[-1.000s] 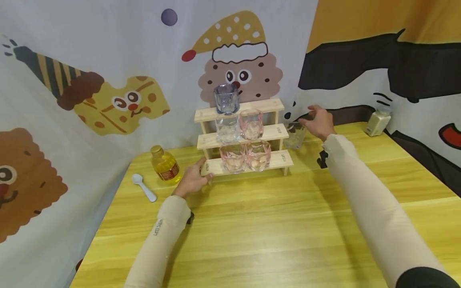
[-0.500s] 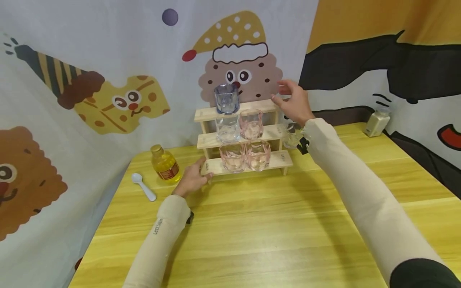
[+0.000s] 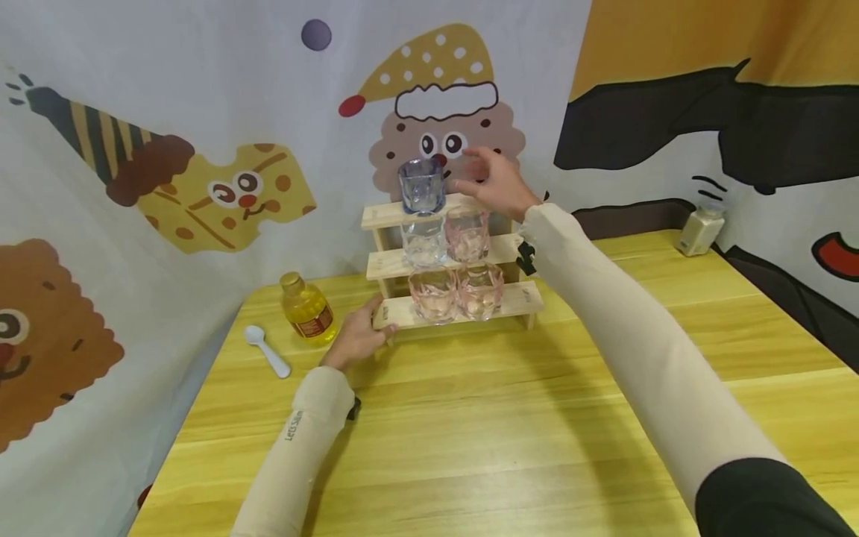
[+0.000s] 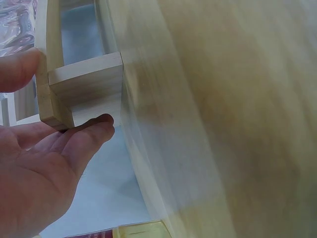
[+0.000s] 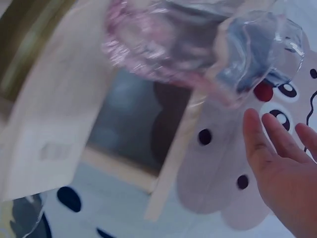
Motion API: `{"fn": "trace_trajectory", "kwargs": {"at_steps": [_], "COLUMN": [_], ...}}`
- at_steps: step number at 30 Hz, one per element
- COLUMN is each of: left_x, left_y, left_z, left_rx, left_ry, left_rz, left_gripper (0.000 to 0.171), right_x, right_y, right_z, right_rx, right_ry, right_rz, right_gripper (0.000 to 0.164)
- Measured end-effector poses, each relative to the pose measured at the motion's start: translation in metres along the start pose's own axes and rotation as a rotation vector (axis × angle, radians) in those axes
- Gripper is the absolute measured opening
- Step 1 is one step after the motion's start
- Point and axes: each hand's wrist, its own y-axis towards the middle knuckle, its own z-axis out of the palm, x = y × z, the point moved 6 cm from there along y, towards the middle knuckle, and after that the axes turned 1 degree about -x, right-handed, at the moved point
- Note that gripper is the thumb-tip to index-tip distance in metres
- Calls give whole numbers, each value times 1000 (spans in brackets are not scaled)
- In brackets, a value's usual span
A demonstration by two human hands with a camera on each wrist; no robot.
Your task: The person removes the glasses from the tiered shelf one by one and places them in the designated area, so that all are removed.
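A three-step wooden display stand (image 3: 389, 216) holds several glass tumblers. On its top step sits a blue glass (image 3: 423, 186); a clear glass (image 3: 424, 242) and a pink glass (image 3: 467, 237) share the middle step. Two more pink glasses, a left one (image 3: 432, 294) and a right one (image 3: 480, 291), stand on the lowest. My left hand (image 3: 362, 333) grips that lowest step's left end, thumb on top and fingers against the end and underside in the left wrist view. Beside the blue glass, my right hand (image 3: 498, 181) is in the air with fingers apart, holding nothing.
An oil bottle (image 3: 309, 307) and a white spoon (image 3: 267, 350) are left of the stand. A jar of pale contents (image 3: 701, 230) stands at the back right. Another clear glass (image 5: 27, 215) shows low in the right wrist view. A printed cloth (image 3: 255, 67) hangs behind.
My right hand has moved left and up, from the clear glass right of the stand to beside the blue glass. My left hand has stayed on the stand's end.
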Motion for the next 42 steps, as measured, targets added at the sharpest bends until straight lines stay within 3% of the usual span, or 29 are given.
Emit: {"fn": "trace_trajectory", "kwargs": {"at_steps": [5, 11, 17, 27, 32, 42], "left_x": [0, -3, -4, -2, -3, -4], "left_y": [1, -1, -4, -2, -3, -2], "left_z": [-1, -1, -2, -1, 0, -2], "left_rx": [-1, 1, 7, 1, -8, -3], "left_ry": [6, -6, -36, -20, -11, -19], "left_rz": [1, 14, 13, 17, 6, 6], "left_gripper": [74, 73, 74, 73, 73, 73], "right_x": [12, 17, 19, 14, 11, 25], "right_y": [14, 27, 38, 40, 41, 33], "right_z": [11, 26, 41, 52, 54, 43], "right_rx": [57, 48, -3, -75, -85, -179], "right_ry": [-42, -64, -6, 104, 150, 277], "right_rz": [60, 105, 122, 226, 275, 277], "right_gripper": [76, 74, 75, 81, 79, 76]}}
